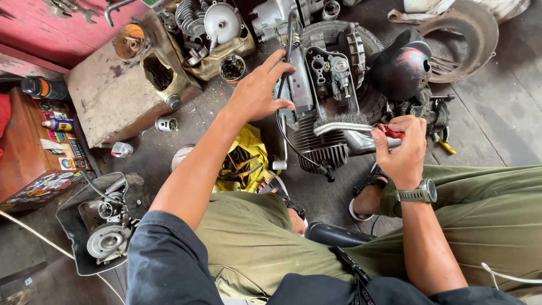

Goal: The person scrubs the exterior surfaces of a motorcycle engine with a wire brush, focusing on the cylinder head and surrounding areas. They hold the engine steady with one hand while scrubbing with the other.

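From the head camera, the left hand rests with fingers spread loosely on the upper edge of the grey, finned metal engine block standing on the dark workshop floor. The right hand is clenched around the red handle of a wire brush, whose bristled head lies against the engine's fins, just left of the fist.

Operator wears a dark navy short-sleeved shirt and olive-green trousers. An olive-green wristwatch with a round case is fitted on the right wrist. Dark strapped sandals are on the feet.
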